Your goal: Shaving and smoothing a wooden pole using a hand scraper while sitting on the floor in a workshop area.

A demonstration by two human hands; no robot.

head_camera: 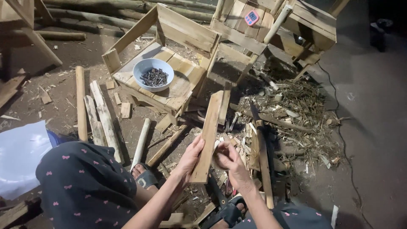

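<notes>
While the person squats low over the littered ground, both hands meet on one flat wooden slat (208, 135), and how that board runs between them is what matters. Its long axis goes from the near end, down between the two hands, up and slightly rightward away from the body, so the far end points toward the small wooden chair (169, 63) beyond. The left hand (189, 157) lies against the slat's left edge near the bottom, fingers wrapped onto the face, clasping it. The right hand (229, 163) sits just to the right of the same lower end, curled in against the edge; it seems to pinch or brace the board, though whether it also holds something small I cannot tell. Both hands are equally close to the near end; neither reaches the upper half, which stands free and tilted.

Beyond the left hand, on the chair seat, a pale blue bowl (153, 74) holds dark nails. Just right of the right hand a long-handled tool (263, 152) lies on the scraps, roughly parallel to the slat.
</notes>
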